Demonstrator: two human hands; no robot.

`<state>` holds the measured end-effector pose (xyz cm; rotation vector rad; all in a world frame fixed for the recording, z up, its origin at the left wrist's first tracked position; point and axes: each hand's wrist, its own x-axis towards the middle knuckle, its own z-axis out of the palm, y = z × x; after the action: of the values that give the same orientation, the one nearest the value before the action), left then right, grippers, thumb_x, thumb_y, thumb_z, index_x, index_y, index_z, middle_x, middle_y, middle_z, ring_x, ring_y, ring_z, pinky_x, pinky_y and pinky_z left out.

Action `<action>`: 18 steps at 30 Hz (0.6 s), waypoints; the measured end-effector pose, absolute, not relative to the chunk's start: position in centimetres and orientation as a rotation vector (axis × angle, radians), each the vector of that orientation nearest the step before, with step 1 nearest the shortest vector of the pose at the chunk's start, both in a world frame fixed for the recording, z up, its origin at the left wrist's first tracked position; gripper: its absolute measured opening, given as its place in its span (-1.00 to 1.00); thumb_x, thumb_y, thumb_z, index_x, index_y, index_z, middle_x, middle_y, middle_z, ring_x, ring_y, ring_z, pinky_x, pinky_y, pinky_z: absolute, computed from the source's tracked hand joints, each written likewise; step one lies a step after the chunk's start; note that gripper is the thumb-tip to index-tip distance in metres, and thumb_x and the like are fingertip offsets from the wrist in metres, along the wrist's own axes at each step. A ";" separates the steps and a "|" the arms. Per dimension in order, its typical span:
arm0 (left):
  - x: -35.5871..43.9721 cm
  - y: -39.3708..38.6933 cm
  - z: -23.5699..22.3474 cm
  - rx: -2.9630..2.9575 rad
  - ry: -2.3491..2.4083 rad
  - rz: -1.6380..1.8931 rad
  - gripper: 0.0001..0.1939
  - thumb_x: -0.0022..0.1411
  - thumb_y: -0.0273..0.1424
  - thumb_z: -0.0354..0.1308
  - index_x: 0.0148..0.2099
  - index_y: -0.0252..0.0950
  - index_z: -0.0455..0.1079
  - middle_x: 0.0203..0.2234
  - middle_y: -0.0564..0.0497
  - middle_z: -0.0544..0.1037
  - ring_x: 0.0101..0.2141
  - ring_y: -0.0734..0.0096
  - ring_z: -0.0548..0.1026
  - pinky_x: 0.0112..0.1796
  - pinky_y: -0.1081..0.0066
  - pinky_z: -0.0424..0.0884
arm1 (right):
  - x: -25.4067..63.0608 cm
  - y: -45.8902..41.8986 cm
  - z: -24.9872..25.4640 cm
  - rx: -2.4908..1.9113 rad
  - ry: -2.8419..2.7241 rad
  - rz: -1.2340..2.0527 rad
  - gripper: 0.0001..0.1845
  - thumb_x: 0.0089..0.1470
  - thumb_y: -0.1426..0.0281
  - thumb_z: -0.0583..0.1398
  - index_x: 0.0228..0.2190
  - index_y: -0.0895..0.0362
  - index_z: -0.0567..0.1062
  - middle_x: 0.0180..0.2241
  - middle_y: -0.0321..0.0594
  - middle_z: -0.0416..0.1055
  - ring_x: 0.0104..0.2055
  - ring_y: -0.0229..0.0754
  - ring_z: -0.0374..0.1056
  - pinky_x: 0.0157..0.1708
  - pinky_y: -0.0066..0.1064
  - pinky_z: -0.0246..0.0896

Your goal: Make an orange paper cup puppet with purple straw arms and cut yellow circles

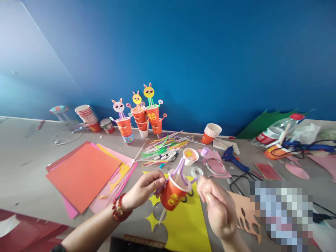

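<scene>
My left hand [144, 189], with a red bead bracelet at the wrist, is closed on the side of a red paper cup [173, 194] tilted toward me above a yellow sheet [183, 224]. Purple straws [181, 168] poke out of the cup's mouth and sides, and a white stick [162, 216] hangs below it. My right hand [216, 206] is closed just right of the cup, pinching the end of a purple straw [194, 180] that comes out of its side.
Red, pink and yellow paper sheets [84, 175] lie at the left. Finished bunny cups [141, 115] and cup stacks [88, 115] stand by the blue wall. Loose straws and markers [165, 147], a blue glue gun [232, 157], tape rolls [196, 172], a plastic bottle [278, 131] and cables fill the right.
</scene>
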<state>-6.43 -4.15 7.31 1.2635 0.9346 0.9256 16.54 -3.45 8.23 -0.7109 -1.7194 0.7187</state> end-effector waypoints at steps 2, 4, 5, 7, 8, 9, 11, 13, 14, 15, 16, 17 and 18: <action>-6.2 -4.1 7.2 1.209 0.945 0.974 -0.60 0.33 -0.08 0.08 -0.37 -0.31 0.30 -0.57 0.10 0.32 -0.54 0.51 0.25 -0.44 0.47 0.20 | 16.8 -3.7 8.7 -0.630 -1.741 0.549 -0.68 0.25 0.51 -0.07 -0.53 0.07 0.21 -0.57 -0.30 0.14 -0.54 -0.19 0.13 -0.50 -0.31 0.06; -6.1 -4.1 7.3 1.185 0.954 1.025 -0.61 0.32 -0.09 0.10 -0.38 -0.31 0.30 -0.57 0.09 0.33 -0.53 0.51 0.26 -0.43 0.46 0.21 | 16.9 -3.9 9.4 -0.545 -1.767 0.451 -0.67 0.23 0.55 -0.07 -0.53 0.07 0.25 -0.59 -0.29 0.15 -0.56 -0.20 0.11 -0.53 -0.31 0.02; -6.0 -4.1 7.3 1.181 0.958 1.047 -0.61 0.32 -0.10 0.10 -0.38 -0.31 0.29 -0.57 0.09 0.34 -0.53 0.51 0.27 -0.42 0.46 0.22 | 17.0 -4.0 9.7 -0.509 -1.792 0.436 -0.67 0.23 0.56 -0.06 -0.53 0.07 0.26 -0.61 -0.30 0.15 -0.58 -0.21 0.09 -0.55 -0.33 -0.01; -6.0 -4.1 7.2 1.180 0.969 1.086 -0.62 0.32 -0.10 0.10 -0.38 -0.31 0.29 -0.58 0.09 0.35 -0.52 0.50 0.27 -0.41 0.46 0.23 | 17.0 -3.9 9.9 -0.449 -1.923 0.435 -0.68 0.24 0.54 0.00 -0.54 0.06 0.26 -0.64 -0.32 0.17 -0.60 -0.23 0.05 -0.58 -0.34 -0.06; -6.0 -4.1 7.1 1.183 0.974 1.100 -0.63 0.33 -0.11 0.10 -0.38 -0.31 0.29 -0.58 0.09 0.35 -0.52 0.50 0.28 -0.40 0.46 0.23 | 17.1 -3.8 9.9 -0.437 -2.037 0.439 -0.67 0.25 0.51 0.05 -0.56 0.06 0.25 -0.65 -0.33 0.18 -0.61 -0.23 0.05 -0.58 -0.35 -0.06; -6.0 -4.1 7.1 1.190 0.976 1.111 -0.63 0.33 -0.12 0.10 -0.37 -0.30 0.29 -0.57 0.09 0.35 -0.52 0.50 0.28 -0.40 0.46 0.24 | 17.1 -3.6 9.8 -0.433 -2.165 0.448 -0.65 0.25 0.48 0.09 -0.58 0.06 0.25 -0.66 -0.34 0.19 -0.61 -0.24 0.06 -0.59 -0.36 -0.06; -6.0 -4.0 6.8 1.212 0.974 1.131 -0.65 0.34 -0.13 0.09 -0.36 -0.31 0.30 -0.56 0.09 0.35 -0.51 0.50 0.29 -0.40 0.46 0.25 | 17.1 -3.3 9.4 -0.467 -2.383 0.481 -0.65 0.26 0.42 0.15 -0.58 0.07 0.31 -0.64 -0.34 0.28 -0.58 -0.24 0.16 -0.57 -0.39 0.00; -6.0 -4.0 6.5 1.245 0.974 1.149 -0.67 0.36 -0.16 0.07 -0.34 -0.31 0.30 -0.55 0.08 0.36 -0.51 0.51 0.29 -0.39 0.46 0.26 | 17.2 -3.2 9.0 -0.576 -2.458 0.511 -0.79 0.26 0.45 0.15 -0.44 0.07 0.44 -0.51 -0.30 0.43 -0.48 -0.24 0.30 -0.49 -0.43 0.12; -5.9 -4.0 6.3 1.263 0.973 1.157 -0.68 0.37 -0.17 0.06 -0.33 -0.31 0.31 -0.54 0.08 0.35 -0.51 0.52 0.29 -0.40 0.47 0.25 | 17.2 -3.2 8.8 -0.622 -2.450 0.530 -0.85 0.26 0.48 0.14 -0.36 0.07 0.47 -0.45 -0.28 0.47 -0.44 -0.25 0.35 -0.45 -0.44 0.16; -5.9 -4.0 6.2 1.283 0.972 1.160 -0.69 0.38 -0.18 0.06 -0.33 -0.32 0.31 -0.54 0.09 0.35 -0.51 0.52 0.29 -0.41 0.48 0.25 | 17.2 -3.3 8.7 -0.654 -2.421 0.553 -0.86 0.24 0.51 0.13 -0.30 0.07 0.47 -0.43 -0.28 0.49 -0.43 -0.25 0.37 -0.43 -0.45 0.18; -5.9 -4.1 6.1 1.301 0.970 1.164 -0.69 0.38 -0.19 0.05 -0.32 -0.32 0.31 -0.54 0.09 0.35 -0.51 0.53 0.29 -0.42 0.49 0.25 | 17.3 -3.4 8.6 -0.670 -2.383 0.584 -0.86 0.22 0.53 0.14 -0.30 0.07 0.46 -0.46 -0.30 0.47 -0.46 -0.26 0.35 -0.45 -0.46 0.17; -5.8 -4.1 6.0 1.319 0.969 1.169 -0.69 0.38 -0.20 0.05 -0.32 -0.32 0.31 -0.54 0.09 0.35 -0.52 0.53 0.30 -0.43 0.49 0.25 | 17.3 -3.6 8.6 -0.667 -2.334 0.616 -0.88 0.20 0.53 0.15 -0.31 0.07 0.44 -0.49 -0.33 0.44 -0.52 -0.28 0.31 -0.49 -0.46 0.15; -5.7 -4.2 5.9 1.340 0.969 1.173 -0.70 0.39 -0.20 0.05 -0.32 -0.32 0.31 -0.54 0.09 0.35 -0.52 0.54 0.30 -0.44 0.50 0.26 | 17.3 -3.7 8.5 -0.656 -2.274 0.640 -0.90 0.19 0.52 0.17 -0.33 0.07 0.42 -0.50 -0.34 0.43 -0.57 -0.31 0.26 -0.53 -0.47 0.13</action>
<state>-5.73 -4.19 5.92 1.3401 0.9694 1.1726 17.27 -3.74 8.55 -0.6557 -2.2738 0.6397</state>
